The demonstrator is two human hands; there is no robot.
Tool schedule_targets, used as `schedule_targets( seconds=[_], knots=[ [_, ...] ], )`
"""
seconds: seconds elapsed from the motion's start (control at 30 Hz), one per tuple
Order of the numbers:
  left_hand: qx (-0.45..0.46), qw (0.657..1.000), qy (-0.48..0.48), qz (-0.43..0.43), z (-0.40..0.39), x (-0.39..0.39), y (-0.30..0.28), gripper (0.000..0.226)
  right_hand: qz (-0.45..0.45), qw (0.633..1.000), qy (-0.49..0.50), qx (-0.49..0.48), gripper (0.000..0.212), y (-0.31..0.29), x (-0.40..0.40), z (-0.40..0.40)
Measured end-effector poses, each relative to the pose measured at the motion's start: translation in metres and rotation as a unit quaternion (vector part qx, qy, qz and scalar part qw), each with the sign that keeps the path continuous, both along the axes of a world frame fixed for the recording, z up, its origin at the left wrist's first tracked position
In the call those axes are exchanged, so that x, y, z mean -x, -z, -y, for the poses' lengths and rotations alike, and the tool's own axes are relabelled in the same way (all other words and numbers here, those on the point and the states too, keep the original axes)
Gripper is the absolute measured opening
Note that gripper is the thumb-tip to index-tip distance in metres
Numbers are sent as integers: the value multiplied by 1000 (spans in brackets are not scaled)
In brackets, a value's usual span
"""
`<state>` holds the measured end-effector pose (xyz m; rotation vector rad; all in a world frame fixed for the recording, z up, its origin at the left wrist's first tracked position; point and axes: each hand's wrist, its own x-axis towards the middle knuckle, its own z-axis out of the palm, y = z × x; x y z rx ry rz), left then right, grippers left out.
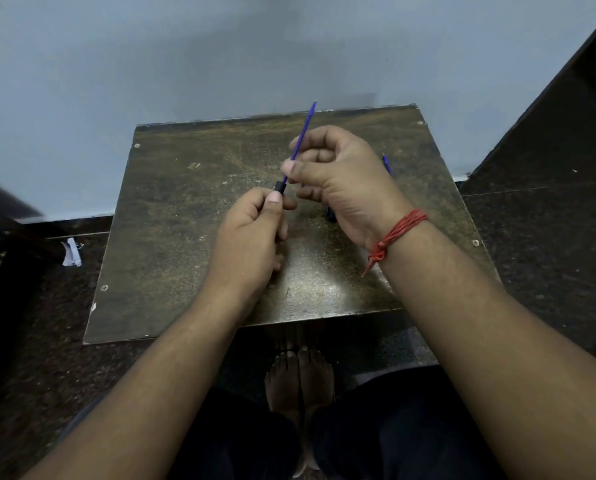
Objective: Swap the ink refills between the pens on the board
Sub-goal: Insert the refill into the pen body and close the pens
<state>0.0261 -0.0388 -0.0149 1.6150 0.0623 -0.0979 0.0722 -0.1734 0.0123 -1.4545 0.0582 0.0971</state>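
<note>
My left hand (251, 237) is closed around a black pen barrel (280, 187), of which only the open end shows above my thumb. A thin blue ink refill (303, 133) sticks out of that end and points up and away. My right hand (338, 174) pinches the refill between thumb and forefinger just above the barrel. Both hands hover over the middle of the worn brown board (185, 209). Another blue pen part (387, 163) lies on the board behind my right hand, mostly hidden. A dark piece (331, 214) shows under my right palm.
The board rests on a dark speckled floor, its far edge against a pale blue wall (151, 64). A scrap of white paper (71, 252) lies on the floor to the left. My bare feet (300, 379) are below the board's near edge.
</note>
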Motion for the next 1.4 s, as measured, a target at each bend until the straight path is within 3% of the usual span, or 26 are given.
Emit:
schedule_targets(
  seconds=[0.17, 0.4, 0.5, 0.6, 0.73, 0.87, 0.97, 1.07, 1.17, 1.23, 1.33, 1.4],
  knots=[
    [97, 994, 24, -47, 1, 2, -5, 32, -16, 999, -40, -9, 7, -2, 4, -1],
    [175, 977, 82, -89, 6, 6, -10, 26, 19, 998, 28, 50, 21, -2, 1, 6],
    [185, 975, 82, -95, 5, 6, -11, 26, 28, 995, 11, 91, 21, -2, 2, 5],
    [189, 975, 67, -95, 4, 5, -11, 27, 40, 985, 55, 159, 28, -2, -1, 10],
    [186, 977, 43, -96, 4, 3, -11, 28, 119, 896, 127, 409, 13, 4, -6, 22],
    [184, 979, 24, -85, 5, 3, -11, 28, 157, 798, 82, 577, 15, 14, -8, 10],
    [181, 980, 14, -77, 6, 2, -10, 27, 167, 740, 67, 648, 19, 21, -11, -7],
    [177, 981, 13, -73, 4, 2, -10, 28, 179, 716, 80, 670, 11, 26, -12, -17],
    [175, 982, 13, -71, 4, 2, -11, 28, 165, 728, 85, 660, 10, 24, -11, -18],
    [174, 982, 11, -71, 3, 2, -11, 28, 126, 759, 72, 635, 19, 20, -13, -15],
    [170, 983, 12, -73, 2, 2, -11, 28, 82, 843, 81, 526, 26, 13, -17, -5],
    [168, 983, 14, -74, 1, 2, -11, 28, 60, 912, 109, 392, 20, 7, -17, 0]
  ],
)
